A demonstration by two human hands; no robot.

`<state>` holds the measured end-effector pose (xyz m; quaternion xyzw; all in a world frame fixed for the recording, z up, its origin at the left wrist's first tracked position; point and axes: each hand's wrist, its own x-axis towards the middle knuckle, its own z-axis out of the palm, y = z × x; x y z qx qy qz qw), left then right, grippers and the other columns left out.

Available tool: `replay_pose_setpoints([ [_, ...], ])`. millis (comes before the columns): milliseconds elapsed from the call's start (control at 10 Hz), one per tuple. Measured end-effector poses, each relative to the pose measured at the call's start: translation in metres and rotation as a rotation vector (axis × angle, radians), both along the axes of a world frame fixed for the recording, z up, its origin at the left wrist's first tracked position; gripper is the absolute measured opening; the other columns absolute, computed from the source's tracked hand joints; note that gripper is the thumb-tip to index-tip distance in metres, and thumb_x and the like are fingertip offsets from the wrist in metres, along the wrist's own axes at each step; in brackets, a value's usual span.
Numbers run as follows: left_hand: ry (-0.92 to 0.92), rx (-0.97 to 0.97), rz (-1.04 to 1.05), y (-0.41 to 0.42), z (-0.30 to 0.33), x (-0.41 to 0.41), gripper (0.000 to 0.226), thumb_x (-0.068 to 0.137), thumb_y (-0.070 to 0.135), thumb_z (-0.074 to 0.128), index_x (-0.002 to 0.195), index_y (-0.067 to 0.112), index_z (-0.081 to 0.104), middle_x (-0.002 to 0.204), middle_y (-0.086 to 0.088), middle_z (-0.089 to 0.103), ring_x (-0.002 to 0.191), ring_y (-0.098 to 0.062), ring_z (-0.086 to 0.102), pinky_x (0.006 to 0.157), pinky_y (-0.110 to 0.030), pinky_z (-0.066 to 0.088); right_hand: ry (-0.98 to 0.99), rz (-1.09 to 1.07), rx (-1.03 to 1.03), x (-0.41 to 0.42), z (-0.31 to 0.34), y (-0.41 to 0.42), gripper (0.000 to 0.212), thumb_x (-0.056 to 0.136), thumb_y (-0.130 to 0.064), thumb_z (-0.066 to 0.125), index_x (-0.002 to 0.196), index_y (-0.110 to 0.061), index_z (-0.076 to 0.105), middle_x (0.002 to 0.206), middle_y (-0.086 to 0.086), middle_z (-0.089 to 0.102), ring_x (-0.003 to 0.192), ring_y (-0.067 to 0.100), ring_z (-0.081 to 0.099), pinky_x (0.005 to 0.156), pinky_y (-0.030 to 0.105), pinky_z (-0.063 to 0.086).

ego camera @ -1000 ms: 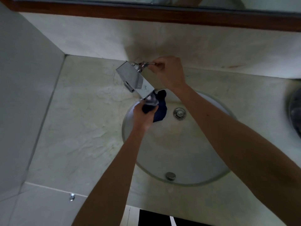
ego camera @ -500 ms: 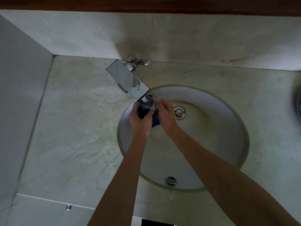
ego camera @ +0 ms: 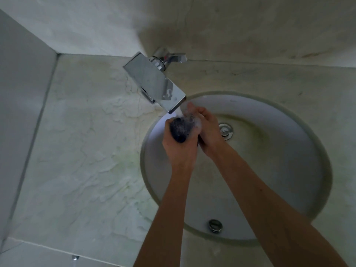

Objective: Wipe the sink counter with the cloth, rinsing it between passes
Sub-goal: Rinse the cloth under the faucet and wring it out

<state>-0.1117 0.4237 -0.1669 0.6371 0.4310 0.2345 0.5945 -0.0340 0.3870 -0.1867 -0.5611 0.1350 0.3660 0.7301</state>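
Observation:
A dark blue cloth (ego camera: 180, 130) is bunched up under the water running from the flat chrome faucet spout (ego camera: 156, 83). My left hand (ego camera: 178, 149) grips the cloth from below and the left. My right hand (ego camera: 207, 128) presses against the cloth's right side, fingers curled around it toward the spout. Both hands are inside the left part of the round white sink basin (ego camera: 269, 170). The pale marble counter (ego camera: 81, 151) surrounds the basin.
The faucet handle (ego camera: 173, 57) sticks out to the right at the back wall. A chrome drain stopper (ego camera: 225, 131) sits in the basin and an overflow cap (ego camera: 215, 225) at its near wall. A tiled wall (ego camera: 17, 93) closes off the left side.
My right hand left the faucet handle and came down into the basin to join my left hand on the cloth. Water now runs from the spout onto the cloth.

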Motion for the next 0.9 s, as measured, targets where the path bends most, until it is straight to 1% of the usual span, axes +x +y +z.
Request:
replay_pose_setpoints([
  [100, -0.01, 0.043, 0.075, -0.003, 0.003, 0.008, 0.026, 0.081, 0.015, 0.08, 0.086, 0.025, 0.058, 0.076, 0.015, 0.063, 0.07, -0.003, 0.062, 0.066, -0.017, 0.051, -0.022, -0.104, -0.285, -0.012, -0.023, -0.005, 0.03, 0.095, -0.041, 0.062, 0.09, -0.011, 0.067, 0.087, 0.003, 0.072, 0.081, 0.02, 0.071, 0.067, 0.038, 0.06],
  [200, -0.034, 0.085, 0.155, -0.004, 0.009, 0.014, 0.026, 0.083, 0.015, 0.08, 0.082, 0.02, 0.055, 0.073, 0.015, 0.059, 0.068, 0.001, 0.058, 0.068, -0.013, 0.048, 0.133, -0.143, -0.349, -0.026, -0.044, -0.007, 0.043, 0.088, -0.049, 0.06, 0.101, -0.009, 0.069, 0.099, 0.005, 0.072, 0.084, 0.021, 0.069, 0.059, 0.032, 0.055],
  [300, -0.053, 0.087, 0.225, -0.005, 0.015, 0.015, 0.027, 0.082, 0.015, 0.082, 0.081, 0.022, 0.056, 0.076, 0.014, 0.06, 0.068, 0.005, 0.058, 0.068, -0.01, 0.047, 0.31, -0.094, -0.23, -0.031, -0.05, 0.003, 0.043, 0.087, -0.05, 0.057, 0.102, -0.012, 0.069, 0.097, 0.006, 0.072, 0.082, 0.023, 0.069, 0.064, 0.031, 0.054],
  [400, -0.076, 0.097, 0.274, -0.006, 0.022, 0.013, 0.027, 0.08, 0.015, 0.084, 0.086, 0.021, 0.059, 0.08, 0.013, 0.064, 0.072, 0.005, 0.061, 0.069, -0.01, 0.047, 0.456, -0.055, 0.036, -0.03, -0.042, 0.014, 0.045, 0.096, -0.045, 0.045, 0.105, -0.008, 0.068, 0.097, 0.012, 0.069, 0.087, 0.027, 0.068, 0.073, 0.034, 0.051],
  [500, -0.102, 0.107, 0.346, -0.003, 0.027, 0.014, 0.03, 0.078, 0.013, 0.085, 0.088, 0.022, 0.059, 0.08, 0.014, 0.064, 0.074, 0.004, 0.063, 0.07, -0.011, 0.049, 0.531, 0.021, 0.204, -0.027, -0.035, 0.019, 0.046, 0.106, -0.041, 0.037, 0.108, -0.006, 0.067, 0.093, 0.01, 0.074, 0.081, 0.02, 0.072, 0.068, 0.027, 0.056],
  [600, -0.125, 0.155, 0.414, -0.002, 0.027, 0.01, 0.032, 0.078, 0.009, 0.084, 0.092, 0.014, 0.057, 0.078, 0.017, 0.062, 0.073, 0.004, 0.061, 0.07, -0.013, 0.049, 0.398, 0.116, 0.08, -0.022, -0.017, 0.018, 0.035, 0.108, -0.032, 0.042, 0.122, -0.006, 0.06, 0.09, 0.004, 0.071, 0.066, 0.009, 0.072, 0.05, 0.016, 0.053],
  [700, -0.146, 0.211, 0.428, -0.003, 0.024, 0.005, 0.036, 0.078, 0.003, 0.081, 0.091, 0.02, 0.052, 0.079, 0.018, 0.058, 0.073, -0.008, 0.06, 0.069, -0.03, 0.054, 0.182, 0.08, -0.205, -0.01, -0.018, 0.027, 0.025, 0.101, -0.025, 0.058, 0.118, -0.007, 0.064, 0.108, 0.011, 0.071, 0.072, 0.013, 0.067, 0.051, 0.016, 0.053],
  [800, -0.137, 0.231, 0.424, -0.003, 0.021, 0.002, 0.036, 0.08, 0.003, 0.08, 0.107, 0.019, 0.061, 0.091, 0.008, 0.062, 0.085, -0.009, 0.064, 0.079, -0.032, 0.057, 0.02, 0.168, -0.4, 0.0, -0.032, 0.034, 0.022, 0.093, -0.032, 0.066, 0.103, -0.013, 0.068, 0.11, 0.01, 0.073, 0.091, 0.023, 0.071, 0.082, 0.035, 0.061],
  [900, -0.105, 0.201, 0.366, 0.001, 0.022, 0.006, 0.037, 0.079, 0.002, 0.076, 0.114, 0.011, 0.067, 0.098, 0.005, 0.07, 0.089, -0.001, 0.067, 0.078, -0.019, 0.054, -0.092, 0.288, -0.533, 0.003, -0.03, 0.025, 0.024, 0.096, -0.039, 0.058, 0.09, -0.016, 0.063, 0.093, 0.006, 0.067, 0.087, 0.025, 0.066, 0.082, 0.034, 0.057],
])
